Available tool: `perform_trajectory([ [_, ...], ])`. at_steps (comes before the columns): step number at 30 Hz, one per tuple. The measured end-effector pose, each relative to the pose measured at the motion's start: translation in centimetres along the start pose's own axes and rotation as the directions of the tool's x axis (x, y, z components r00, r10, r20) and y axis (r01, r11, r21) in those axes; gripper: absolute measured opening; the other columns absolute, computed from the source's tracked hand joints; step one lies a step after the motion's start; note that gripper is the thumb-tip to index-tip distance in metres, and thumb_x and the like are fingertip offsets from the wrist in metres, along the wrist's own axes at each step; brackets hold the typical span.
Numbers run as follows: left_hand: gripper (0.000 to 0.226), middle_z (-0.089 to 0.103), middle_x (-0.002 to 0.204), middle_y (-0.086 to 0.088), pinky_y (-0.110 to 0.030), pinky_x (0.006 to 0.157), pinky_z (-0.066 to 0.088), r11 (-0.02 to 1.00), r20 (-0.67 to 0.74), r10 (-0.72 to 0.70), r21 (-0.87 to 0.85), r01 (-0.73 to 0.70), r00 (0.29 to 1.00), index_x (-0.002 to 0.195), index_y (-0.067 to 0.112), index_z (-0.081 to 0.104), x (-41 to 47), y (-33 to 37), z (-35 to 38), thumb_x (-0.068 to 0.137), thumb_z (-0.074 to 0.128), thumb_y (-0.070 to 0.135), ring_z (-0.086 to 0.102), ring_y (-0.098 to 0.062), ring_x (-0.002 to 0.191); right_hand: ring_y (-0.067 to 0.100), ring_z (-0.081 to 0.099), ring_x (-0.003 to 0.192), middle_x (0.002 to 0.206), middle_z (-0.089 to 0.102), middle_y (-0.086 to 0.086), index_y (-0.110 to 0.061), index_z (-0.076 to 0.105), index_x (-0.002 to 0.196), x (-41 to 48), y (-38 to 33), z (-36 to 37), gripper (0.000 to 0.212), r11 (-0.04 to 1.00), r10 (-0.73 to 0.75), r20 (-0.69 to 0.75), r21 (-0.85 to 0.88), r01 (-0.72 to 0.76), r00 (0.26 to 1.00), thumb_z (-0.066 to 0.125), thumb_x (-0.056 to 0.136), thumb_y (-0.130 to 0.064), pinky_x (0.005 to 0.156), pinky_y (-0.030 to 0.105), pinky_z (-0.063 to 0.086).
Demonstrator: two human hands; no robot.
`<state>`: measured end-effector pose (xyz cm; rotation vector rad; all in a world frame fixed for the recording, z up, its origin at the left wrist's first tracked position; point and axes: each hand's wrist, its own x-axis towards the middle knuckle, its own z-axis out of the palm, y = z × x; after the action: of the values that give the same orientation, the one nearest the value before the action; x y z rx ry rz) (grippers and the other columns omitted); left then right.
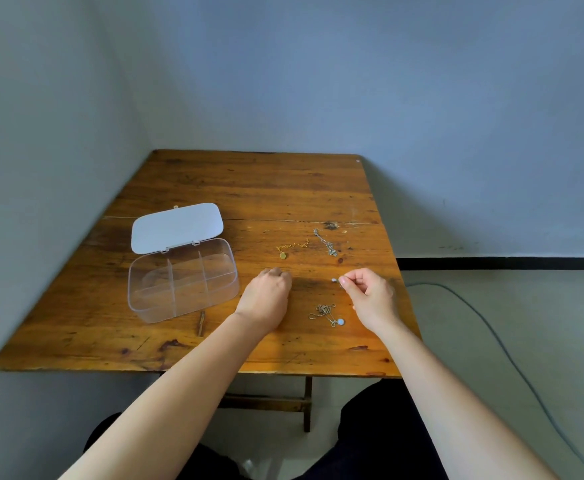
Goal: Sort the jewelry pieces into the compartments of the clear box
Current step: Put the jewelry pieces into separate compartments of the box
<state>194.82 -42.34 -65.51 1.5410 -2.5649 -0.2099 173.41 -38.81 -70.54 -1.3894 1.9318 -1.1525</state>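
Observation:
The clear box [145, 299] stands open on the left of the wooden table [249, 188], its white lid [176, 226] tipped back; its compartments look empty. A gold chain with a pendant [290, 247] and a silver chain [325, 241] lie further back. A tangled silver necklace with a pale blue stone [327, 314] lies near the front, between my wrists. My right hand [370, 292] pinches a small silver piece with a pale stone [334, 280] just above the table. My left hand [269, 292] rests on the table in a loose fist, and nothing shows in it.
A small brown stick [200, 323] lies in front of the box. The table's left edge sits against the wall. A grey cable [491, 327] runs over the floor on the right. My dark-clothed knees show below the table's front edge.

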Motion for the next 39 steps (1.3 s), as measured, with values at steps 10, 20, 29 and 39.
perform_trajectory([
  [10, 0.026, 0.065, 0.111, -0.013, -0.038, 0.085, 0.055, 0.968, 0.096, 0.046, 0.240, -0.068, 0.994, 0.112, 0.005, 0.065, -1.0, 0.9, 0.1, 0.092, 0.053, -0.006, 0.054, -0.030, 0.108, 0.009, 0.069, 0.081, 0.088, 0.071, -0.013, -0.031, 0.068, 0.091, -0.3, -0.4, -0.3, 0.002, 1.000, 0.016, 0.010, 0.009, -0.016, 1.000, 0.069, 0.093, -0.030, 0.064, 0.033, 0.062],
  [20, 0.011, 0.073, 0.085, 0.004, -0.017, 0.065, 0.053, 0.868, -0.214, -0.228, -0.486, 0.099, 0.950, 0.092, 0.016, 0.077, -1.4, -1.9, -3.8, 0.085, 0.069, 0.013, 0.065, -0.010, 0.074, 0.006, 0.071, 0.075, 0.088, 0.074, -0.008, -0.023, 0.072, 0.105, -0.1, -3.0, -0.7, 0.013, 0.950, 0.184, 0.013, 0.255, -0.181, 0.983, 0.066, 0.095, -0.028, 0.054, 0.012, 0.050],
  [29, 0.012, 0.076, 0.077, -0.003, -0.033, 0.071, 0.060, 0.430, -0.224, -0.557, -0.901, 0.048, 0.800, 0.079, 0.018, 0.076, -2.9, -9.0, -12.3, 0.083, 0.071, 0.008, 0.074, -0.021, 0.076, 0.006, 0.074, 0.083, 0.088, 0.077, -0.008, -0.033, 0.070, 0.094, 1.6, -12.3, 3.5, 0.005, 0.858, 0.062, 0.129, 0.500, -0.118, 0.990, 0.069, 0.094, -0.028, 0.073, 0.023, 0.059],
  [39, 0.008, 0.075, 0.082, -0.007, -0.036, 0.079, 0.061, 0.339, -0.188, -0.697, -0.937, 0.087, 0.692, 0.083, 0.011, 0.075, -4.0, -14.5, -12.6, 0.084, 0.071, 0.005, 0.074, -0.020, 0.077, 0.007, 0.072, 0.073, 0.098, 0.075, -0.001, -0.015, 0.074, 0.108, 3.0, -19.7, 11.8, 0.017, 0.968, -0.042, 0.342, 0.247, -0.047, 0.939, 0.069, 0.093, -0.023, 0.063, 0.018, 0.058],
])
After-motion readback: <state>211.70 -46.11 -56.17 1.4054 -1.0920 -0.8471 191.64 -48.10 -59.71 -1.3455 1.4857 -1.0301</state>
